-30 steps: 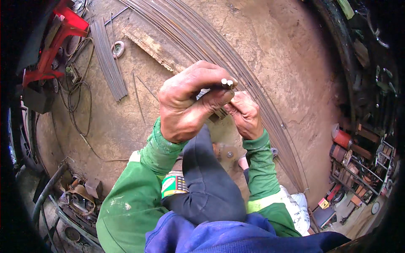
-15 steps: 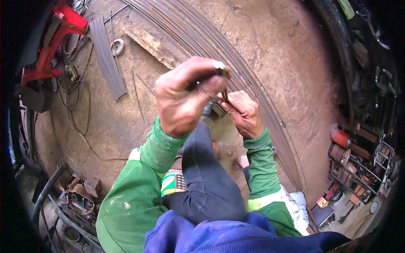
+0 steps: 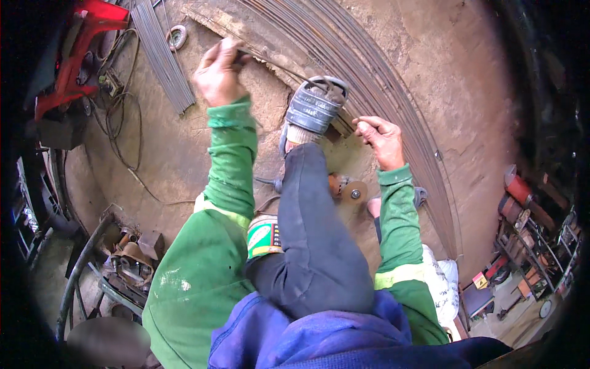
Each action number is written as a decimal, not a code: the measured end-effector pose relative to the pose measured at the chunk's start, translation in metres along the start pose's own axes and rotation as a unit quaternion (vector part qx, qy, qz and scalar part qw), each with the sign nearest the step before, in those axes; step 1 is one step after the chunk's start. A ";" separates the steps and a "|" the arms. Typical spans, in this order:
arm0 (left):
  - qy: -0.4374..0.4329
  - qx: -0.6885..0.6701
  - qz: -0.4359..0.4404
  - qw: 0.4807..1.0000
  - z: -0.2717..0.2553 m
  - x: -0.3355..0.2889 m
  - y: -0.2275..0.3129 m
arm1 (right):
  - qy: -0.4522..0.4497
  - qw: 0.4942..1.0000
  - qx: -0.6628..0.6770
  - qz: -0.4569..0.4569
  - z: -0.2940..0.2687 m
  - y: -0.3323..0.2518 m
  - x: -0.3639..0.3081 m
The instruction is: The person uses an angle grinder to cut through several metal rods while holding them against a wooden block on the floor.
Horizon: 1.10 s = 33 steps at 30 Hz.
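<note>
My left hand (image 3: 220, 74) is closed around one end of a thin dark steel rod (image 3: 279, 64), up at the left. The rod slants down to the right, over the front of my sandal (image 3: 314, 106), where its outline gets lost. My right hand (image 3: 382, 140) is off to the right of the sandal, thumb and fingers pinched together. Whether it grips the rod's other end or something else small does not show. Just beside the sandal, a short metal piece (image 3: 342, 126) lies partly hidden near the right fingertips. An angle grinder with a round disc (image 3: 354, 192) rests below, beside my leg.
Long steel rods (image 3: 393, 80) curve along the floor at the right. A bundle of shorter rods (image 3: 161, 55), a wooden plank (image 3: 215, 21) and a wire roll (image 3: 177, 38) lie far left. Cables and a red stand (image 3: 80, 58) are left; a paint bucket (image 3: 264, 237) stands by my leg.
My hands, close together before in front of me, have moved well apart: the left up and leftward, the right slightly rightward. The rod now stretches out from the left hand, and my sandal shows.
</note>
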<state>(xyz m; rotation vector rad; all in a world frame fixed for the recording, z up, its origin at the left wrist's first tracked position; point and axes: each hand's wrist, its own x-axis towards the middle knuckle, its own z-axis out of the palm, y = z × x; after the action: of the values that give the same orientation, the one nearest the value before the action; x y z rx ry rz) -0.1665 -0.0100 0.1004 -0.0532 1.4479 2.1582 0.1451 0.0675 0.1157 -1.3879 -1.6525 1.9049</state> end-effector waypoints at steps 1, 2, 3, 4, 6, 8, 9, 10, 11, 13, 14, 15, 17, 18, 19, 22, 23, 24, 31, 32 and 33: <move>0.064 0.013 0.020 0.998 -0.021 0.014 -0.006 | 0.011 1.000 0.004 0.018 -0.008 0.009 0.001; 0.105 -0.002 0.034 0.994 -0.057 0.035 0.001 | 0.009 0.999 0.015 0.031 -0.011 0.015 0.005; 0.149 0.033 0.027 0.988 -0.084 0.052 0.003 | 0.027 0.999 -0.002 0.042 -0.019 0.019 0.005; 0.160 0.087 0.077 0.980 -0.111 0.067 0.003 | 0.043 0.998 -0.019 0.052 -0.027 0.024 0.006; 0.192 0.225 0.055 0.954 -0.127 0.082 0.005 | 0.077 0.991 -0.065 0.087 -0.051 0.041 0.007; 0.145 0.354 0.086 0.920 -0.151 0.096 -0.009 | 0.093 0.993 -0.026 0.063 -0.063 0.060 0.013; 0.127 0.424 0.062 0.895 -0.158 0.099 -0.021 | 0.105 0.991 -0.038 0.074 -0.064 0.064 0.018; 0.129 0.460 0.037 0.878 -0.167 0.102 -0.037 | 0.115 0.988 -0.050 0.085 -0.063 0.068 0.022; 0.130 0.485 0.042 0.864 -0.192 0.113 -0.049 | 0.116 0.987 -0.058 0.092 -0.057 0.070 0.032; 0.141 0.560 0.038 0.815 -0.213 0.113 -0.062 | 0.119 0.988 -0.083 0.055 -0.044 0.083 0.045; 0.152 0.607 0.033 0.779 -0.214 0.107 -0.070 | 0.123 0.987 -0.099 0.037 -0.040 0.090 0.051; 0.160 0.638 0.050 0.751 -0.181 0.083 -0.088 | 0.148 0.973 -0.177 -0.025 -0.052 0.108 0.052; 0.201 0.680 0.131 0.693 -0.166 0.068 -0.093 | 0.130 0.973 -0.186 -0.033 -0.039 0.109 0.055; 0.210 0.689 0.166 0.673 -0.158 0.062 -0.097 | 0.120 0.974 -0.191 -0.038 -0.029 0.106 0.058; 0.105 0.636 0.166 0.746 -0.145 0.049 -0.099 | 0.126 0.970 -0.203 -0.040 -0.021 0.099 0.056; -0.074 0.550 0.147 0.819 -0.092 0.004 -0.105 | 0.129 0.972 -0.192 -0.047 -0.019 0.105 0.054; -0.083 0.531 0.122 0.834 -0.078 -0.007 -0.106 | 0.121 0.986 -0.111 0.001 -0.014 0.105 0.054; -0.092 0.511 0.097 0.849 -0.068 -0.014 -0.109 | 0.115 0.985 -0.127 -0.001 -0.013 0.107 0.054; -0.171 0.593 0.160 0.770 -0.041 -0.020 -0.124 | 0.108 0.971 -0.213 -0.030 -0.006 0.118 0.052; -0.191 0.621 0.168 0.741 -0.032 -0.023 -0.121 | 0.120 0.975 -0.184 -0.024 -0.009 0.118 0.050; -0.193 0.609 0.172 0.750 -0.029 -0.023 -0.121 | 0.133 0.979 -0.155 -0.020 -0.014 0.118 0.050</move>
<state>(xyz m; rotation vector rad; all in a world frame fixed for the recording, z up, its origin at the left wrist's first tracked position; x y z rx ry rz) -0.0997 -0.0107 -0.0070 1.1171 2.3775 0.9135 0.1739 0.0746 -0.0100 -1.6265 -1.8766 1.4068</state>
